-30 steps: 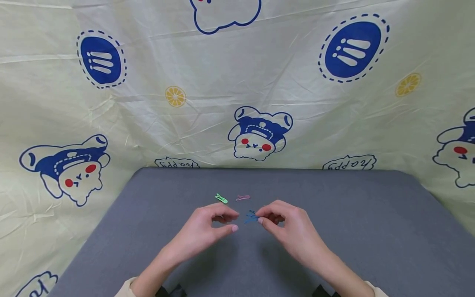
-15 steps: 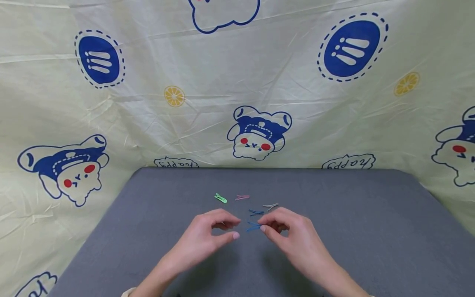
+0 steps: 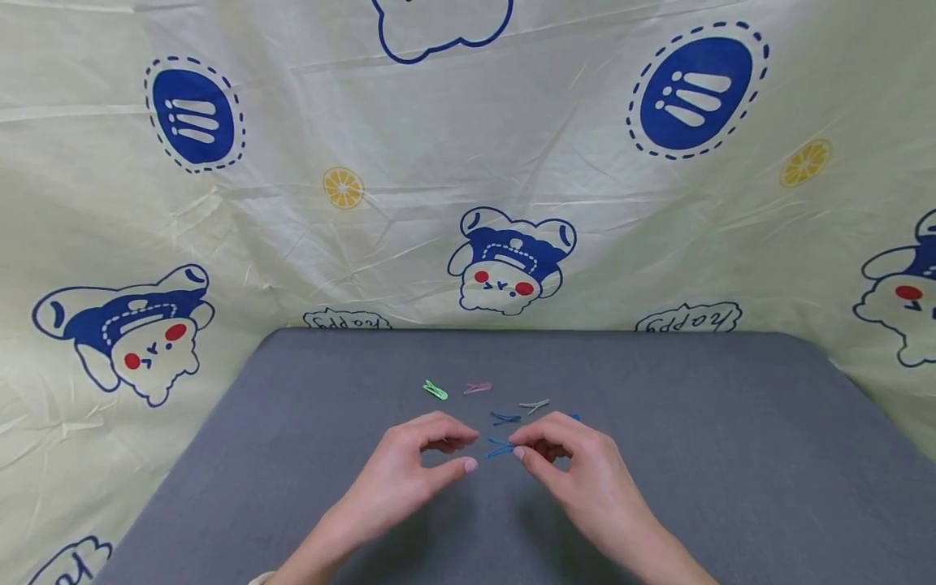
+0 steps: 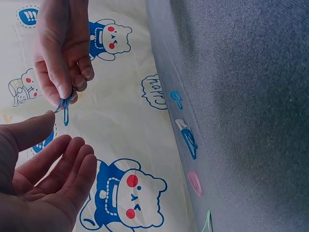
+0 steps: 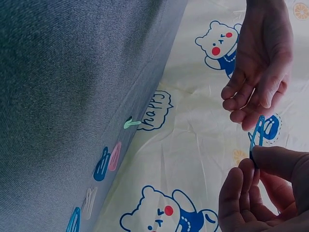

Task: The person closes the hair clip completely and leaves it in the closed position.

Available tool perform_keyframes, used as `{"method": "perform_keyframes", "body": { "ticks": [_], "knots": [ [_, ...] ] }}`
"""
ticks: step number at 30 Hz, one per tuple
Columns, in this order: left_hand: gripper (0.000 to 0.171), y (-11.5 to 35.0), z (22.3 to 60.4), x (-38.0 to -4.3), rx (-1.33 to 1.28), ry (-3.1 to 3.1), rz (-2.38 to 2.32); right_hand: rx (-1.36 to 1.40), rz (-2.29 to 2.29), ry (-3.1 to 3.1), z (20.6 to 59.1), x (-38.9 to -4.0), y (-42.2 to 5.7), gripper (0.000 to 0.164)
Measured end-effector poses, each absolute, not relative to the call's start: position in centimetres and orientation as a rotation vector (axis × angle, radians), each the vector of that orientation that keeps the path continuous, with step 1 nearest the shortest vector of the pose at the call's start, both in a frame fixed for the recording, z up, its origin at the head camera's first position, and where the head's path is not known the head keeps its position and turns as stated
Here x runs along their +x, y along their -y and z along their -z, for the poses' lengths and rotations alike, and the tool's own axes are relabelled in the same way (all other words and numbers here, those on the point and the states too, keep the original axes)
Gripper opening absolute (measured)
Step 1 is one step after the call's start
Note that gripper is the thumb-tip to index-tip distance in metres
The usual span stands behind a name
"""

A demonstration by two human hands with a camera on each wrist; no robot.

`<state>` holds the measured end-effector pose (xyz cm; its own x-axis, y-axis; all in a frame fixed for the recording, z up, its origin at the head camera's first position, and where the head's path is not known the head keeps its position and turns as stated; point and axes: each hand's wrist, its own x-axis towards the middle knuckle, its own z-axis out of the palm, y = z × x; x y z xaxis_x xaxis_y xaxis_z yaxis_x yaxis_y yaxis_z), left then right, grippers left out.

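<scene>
My right hand (image 3: 574,455) pinches a blue snap hair clip (image 3: 500,448) between thumb and fingertips, holding it up off the table with its sprung end pointing left. In the right wrist view the popped-open arms of that blue clip (image 5: 259,131) show above the thumb. Facing it from the left is my left hand (image 3: 420,455), thumb and fingers spread apart around nothing; a small gap separates them from the clip. Beyond the hands lie a green clip (image 3: 435,390), a pink clip (image 3: 478,389), a whitish clip (image 3: 535,405) and a dark blue clip (image 3: 506,418).
Another blue clip (image 5: 73,220) lies beside the whitish one, mostly behind my right hand in the head view. A grey cloth-like surface covers the table (image 3: 329,382). A cream curtain (image 3: 409,268) with printed bears hangs behind its far edge.
My right hand has drawn slightly nearer and right with the blue clip, uncovering the dark blue and whitish clips. The left hand has shifted slightly right, still holding nothing.
</scene>
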<state>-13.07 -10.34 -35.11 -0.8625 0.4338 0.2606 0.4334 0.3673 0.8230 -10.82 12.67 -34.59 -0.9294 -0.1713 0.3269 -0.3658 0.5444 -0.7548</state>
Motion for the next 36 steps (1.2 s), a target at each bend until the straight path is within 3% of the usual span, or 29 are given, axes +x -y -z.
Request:
{"method": "perform_keyframes", "body": {
  "ticks": [15,36],
  "knots": [
    [0.024,9.84,35.23,-12.74,0.865,-2.638,-1.556,0.499,-1.344,2.533,34.77,-10.50,-12.25,0.025],
    [0.017,9.57,35.68,-12.50,0.968,-2.708,-1.641,0.523,-1.376,2.488,35.10,-10.32,-11.71,0.026]
  ]
}}
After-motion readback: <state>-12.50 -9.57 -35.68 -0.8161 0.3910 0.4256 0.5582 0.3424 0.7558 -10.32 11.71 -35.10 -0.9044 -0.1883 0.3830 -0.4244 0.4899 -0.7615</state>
